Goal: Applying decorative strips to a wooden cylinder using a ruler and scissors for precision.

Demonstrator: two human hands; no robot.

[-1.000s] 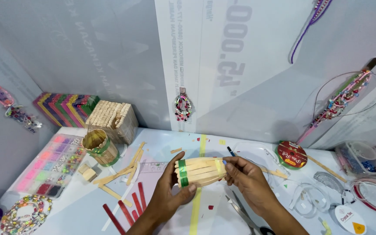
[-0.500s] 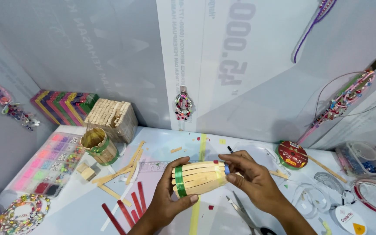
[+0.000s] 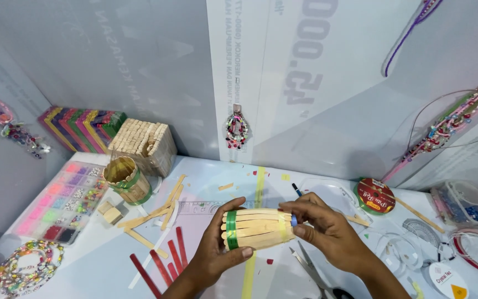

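Wooden stick cup (image 3: 258, 228), both hands' fingers (image 3: 233, 206) gripping

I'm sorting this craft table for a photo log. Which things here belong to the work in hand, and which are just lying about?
In hand:
left hand
right hand
wooden-stick barrel with green band
small blue-tipped tool

Lying about:
scissors
red sticks
bead tray
finished stick cup
round tin

One head-worn view, looking down and forward.
It sits close above the counter (image 3: 305, 182), facing the grey back wall (image 3: 139, 66), hands near the lower edge.
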